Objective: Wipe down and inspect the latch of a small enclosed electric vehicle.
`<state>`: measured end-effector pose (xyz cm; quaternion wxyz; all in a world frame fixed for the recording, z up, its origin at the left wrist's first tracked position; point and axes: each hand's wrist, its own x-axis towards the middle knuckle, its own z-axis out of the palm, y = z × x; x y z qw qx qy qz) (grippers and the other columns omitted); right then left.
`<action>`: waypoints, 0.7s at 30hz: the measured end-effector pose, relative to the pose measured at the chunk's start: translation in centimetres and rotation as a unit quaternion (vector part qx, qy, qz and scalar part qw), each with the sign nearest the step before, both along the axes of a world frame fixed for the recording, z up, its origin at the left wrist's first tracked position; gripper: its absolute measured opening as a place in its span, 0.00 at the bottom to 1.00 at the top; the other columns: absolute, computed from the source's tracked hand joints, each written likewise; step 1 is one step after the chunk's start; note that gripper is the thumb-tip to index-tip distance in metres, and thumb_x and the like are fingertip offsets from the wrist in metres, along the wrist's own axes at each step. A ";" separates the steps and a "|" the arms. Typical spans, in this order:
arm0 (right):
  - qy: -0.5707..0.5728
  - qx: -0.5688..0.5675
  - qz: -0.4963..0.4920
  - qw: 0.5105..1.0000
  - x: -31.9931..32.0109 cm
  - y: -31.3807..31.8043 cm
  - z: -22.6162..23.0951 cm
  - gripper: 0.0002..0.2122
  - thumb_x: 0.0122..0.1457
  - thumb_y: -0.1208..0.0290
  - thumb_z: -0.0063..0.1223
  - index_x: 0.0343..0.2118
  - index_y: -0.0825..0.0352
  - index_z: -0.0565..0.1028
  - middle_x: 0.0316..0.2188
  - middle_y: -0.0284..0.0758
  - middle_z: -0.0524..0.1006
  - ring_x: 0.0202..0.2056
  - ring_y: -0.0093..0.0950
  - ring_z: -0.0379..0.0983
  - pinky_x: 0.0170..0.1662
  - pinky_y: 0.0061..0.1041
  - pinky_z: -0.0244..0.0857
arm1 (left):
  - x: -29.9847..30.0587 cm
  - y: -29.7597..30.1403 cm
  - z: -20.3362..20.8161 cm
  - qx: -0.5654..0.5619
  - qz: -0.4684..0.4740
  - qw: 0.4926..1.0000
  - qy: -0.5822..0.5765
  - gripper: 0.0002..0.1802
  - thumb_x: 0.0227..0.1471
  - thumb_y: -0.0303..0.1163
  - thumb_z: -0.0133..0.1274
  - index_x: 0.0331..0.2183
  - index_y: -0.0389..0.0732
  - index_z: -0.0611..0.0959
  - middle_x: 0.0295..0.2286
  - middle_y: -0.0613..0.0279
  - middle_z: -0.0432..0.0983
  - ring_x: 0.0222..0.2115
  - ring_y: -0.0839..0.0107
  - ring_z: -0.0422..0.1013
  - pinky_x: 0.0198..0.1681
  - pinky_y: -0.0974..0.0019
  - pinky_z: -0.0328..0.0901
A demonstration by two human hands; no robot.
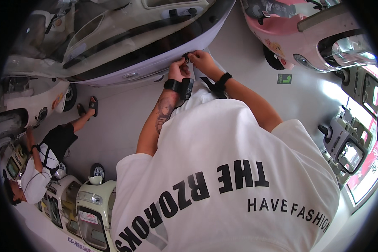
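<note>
Both my hands are raised together against the front of a pale small vehicle [113, 69] with a broad windshield. My left hand [179, 69] is closed, its thumb and fingers pinching at a small black piece [186, 56] at the edge of the body. From the right, my right hand [202, 61] pinches at that same piece with its fingertips. What kind of part it is, and whether it is fixed to the vehicle, I cannot tell. A black band [172, 85] with a dark box circles my left wrist; a black strap [222, 82] is on my right.
A pink vehicle [300, 44] stands at the far right, with several grey ones along the right side. At the left, another person [40, 168] crouches beside a cream vehicle [38, 98]. Pale green vehicles [96, 201] stand lower left. The grey floor [256, 80] bears a green arrow sign [284, 79].
</note>
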<state>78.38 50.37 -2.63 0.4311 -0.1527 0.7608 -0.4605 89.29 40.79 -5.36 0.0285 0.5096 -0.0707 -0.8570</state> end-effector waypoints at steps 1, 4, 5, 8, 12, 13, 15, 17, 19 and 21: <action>-0.040 -0.007 -0.001 0.999 0.0 0.1 0.3 0.16 0.59 0.60 0.52 0.32 0.73 0.75 0.24 0.34 0.77 0.25 0.23 0.72 0.30 0.25 0.66 | 0.2 0.1 0.0 -0.003 0.004 1.000 0.002 0.08 0.51 0.36 0.54 0.25 0.47 0.76 0.18 0.74 0.66 0.19 0.78 0.61 0.23 0.71 0.55; -0.051 0.015 0.012 0.998 -0.1 0.2 0.8 0.17 0.60 0.59 0.52 0.33 0.72 0.75 0.25 0.32 0.76 0.25 0.22 0.71 0.29 0.22 0.66 | 0.6 -0.2 -0.2 0.013 -0.022 1.000 -0.008 0.07 0.50 0.36 0.57 0.24 0.48 0.76 0.18 0.75 0.68 0.18 0.79 0.65 0.20 0.75 0.57; -0.050 0.013 0.013 0.999 0.0 0.3 0.9 0.17 0.60 0.59 0.52 0.33 0.72 0.75 0.25 0.32 0.76 0.25 0.22 0.71 0.29 0.22 0.66 | 0.7 -0.3 0.0 0.011 -0.021 1.000 -0.006 0.07 0.50 0.36 0.57 0.24 0.48 0.76 0.18 0.75 0.68 0.18 0.79 0.65 0.20 0.75 0.57; -0.069 0.016 0.009 0.997 0.2 0.4 1.1 0.16 0.60 0.58 0.52 0.33 0.71 0.76 0.24 0.32 0.75 0.25 0.21 0.70 0.28 0.22 0.65 | 0.8 -0.4 0.6 0.005 -0.038 0.999 -0.009 0.08 0.49 0.37 0.58 0.24 0.48 0.77 0.19 0.75 0.70 0.19 0.79 0.65 0.21 0.76 0.58; -0.078 -0.006 -0.008 0.997 0.4 0.8 1.3 0.16 0.61 0.58 0.51 0.33 0.70 0.76 0.23 0.31 0.74 0.24 0.20 0.69 0.27 0.21 0.64 | 1.0 -0.5 0.8 -0.012 -0.064 0.998 -0.001 0.07 0.49 0.38 0.60 0.26 0.49 0.78 0.21 0.75 0.72 0.20 0.78 0.65 0.21 0.76 0.57; -0.078 -0.010 -0.004 0.997 0.5 0.9 1.2 0.16 0.61 0.58 0.51 0.33 0.70 0.76 0.23 0.30 0.74 0.24 0.20 0.69 0.27 0.20 0.63 | 1.1 -0.4 0.5 -0.013 -0.068 0.998 0.003 0.07 0.49 0.39 0.60 0.28 0.49 0.80 0.21 0.75 0.73 0.20 0.78 0.65 0.20 0.75 0.56; -0.076 -0.012 -0.013 0.997 0.8 1.0 1.2 0.16 0.61 0.58 0.51 0.33 0.70 0.76 0.23 0.31 0.74 0.24 0.20 0.69 0.27 0.20 0.63 | 1.1 -0.3 0.6 -0.017 -0.061 0.998 0.011 0.08 0.48 0.38 0.60 0.27 0.49 0.78 0.22 0.75 0.73 0.20 0.78 0.65 0.21 0.76 0.57; -0.072 -0.015 -0.020 0.997 1.0 1.2 1.4 0.16 0.61 0.59 0.51 0.33 0.70 0.76 0.23 0.31 0.74 0.24 0.20 0.69 0.28 0.20 0.64 | 1.1 -0.2 0.8 -0.022 -0.052 0.998 0.022 0.08 0.48 0.37 0.61 0.27 0.48 0.77 0.22 0.74 0.72 0.20 0.78 0.65 0.22 0.77 0.59; -0.060 -0.011 -0.024 0.998 1.2 1.3 1.7 0.15 0.61 0.60 0.50 0.34 0.71 0.76 0.24 0.31 0.75 0.24 0.20 0.70 0.28 0.21 0.64 | 1.2 -0.1 1.0 -0.061 -0.074 0.995 -0.005 0.07 0.48 0.39 0.60 0.27 0.49 0.79 0.20 0.75 0.73 0.19 0.79 0.65 0.21 0.75 0.58; -0.052 -0.014 -0.015 0.998 1.4 1.3 1.8 0.15 0.61 0.60 0.50 0.36 0.70 0.76 0.25 0.31 0.75 0.26 0.20 0.70 0.29 0.20 0.64 | 1.6 -0.3 1.0 -0.071 -0.098 0.993 -0.001 0.07 0.48 0.39 0.60 0.27 0.49 0.79 0.19 0.75 0.73 0.19 0.79 0.65 0.22 0.74 0.58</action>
